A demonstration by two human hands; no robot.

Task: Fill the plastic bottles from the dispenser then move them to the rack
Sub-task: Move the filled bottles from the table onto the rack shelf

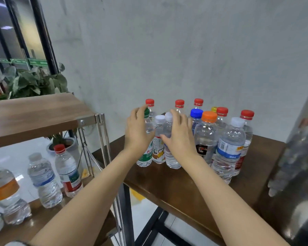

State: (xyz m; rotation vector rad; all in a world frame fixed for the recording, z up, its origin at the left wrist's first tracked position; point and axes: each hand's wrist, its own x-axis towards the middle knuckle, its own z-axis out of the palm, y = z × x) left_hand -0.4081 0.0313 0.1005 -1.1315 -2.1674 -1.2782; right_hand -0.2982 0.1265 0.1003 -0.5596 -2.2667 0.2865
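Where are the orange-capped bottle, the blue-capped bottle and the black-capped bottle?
orange-capped bottle [205, 136]: head view, on its clear upper body.
blue-capped bottle [196, 113]: head view, on its cap.
black-capped bottle [4, 189]: head view, on its orange label.

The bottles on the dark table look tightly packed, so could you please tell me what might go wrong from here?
1. The left hand and right hand are at the green-capped bottle and a clear white-capped bottle; the fruit-label bottle squeezed between them could topple.
2. The blue-label bottle stands near the table's front edge; a chain knock might push it off.
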